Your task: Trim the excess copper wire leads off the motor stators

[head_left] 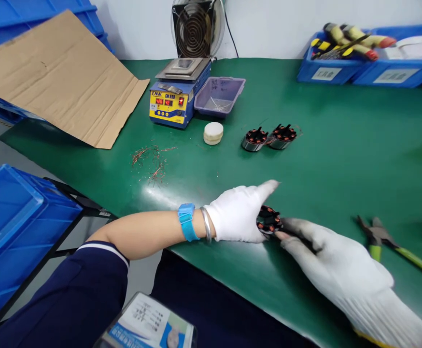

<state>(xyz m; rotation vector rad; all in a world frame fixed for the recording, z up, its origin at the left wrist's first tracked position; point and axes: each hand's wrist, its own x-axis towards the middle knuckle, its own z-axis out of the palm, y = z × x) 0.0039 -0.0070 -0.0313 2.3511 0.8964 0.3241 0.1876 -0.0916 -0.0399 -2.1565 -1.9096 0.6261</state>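
Note:
My left hand (pixel 238 212), in a white glove, is wrapped round a small motor stator (pixel 269 220) with copper windings and a black frame. Its thumb points up and to the right, off the stator. From the right, my white-gloved right hand (pixel 336 258) pinches at the stator's near right edge with thumb and fingers; whether a wire end lies between them is hidden. Two more stators, a left one (pixel 255 139) and a right one (pixel 283 137), stand side by side farther back. Green-handled cutters (pixel 379 234) lie open, right of my right hand.
Copper wire scraps (pixel 155 162) lie at left centre. Behind them are a solder pot (pixel 171 104), a purple tray (pixel 220 99), a round white sponge-like pad (pixel 213 133) and a fan (pixel 192 31). Cardboard (pixel 62 77) leans at left. Blue bins (pixel 332 72) with tools line the back right.

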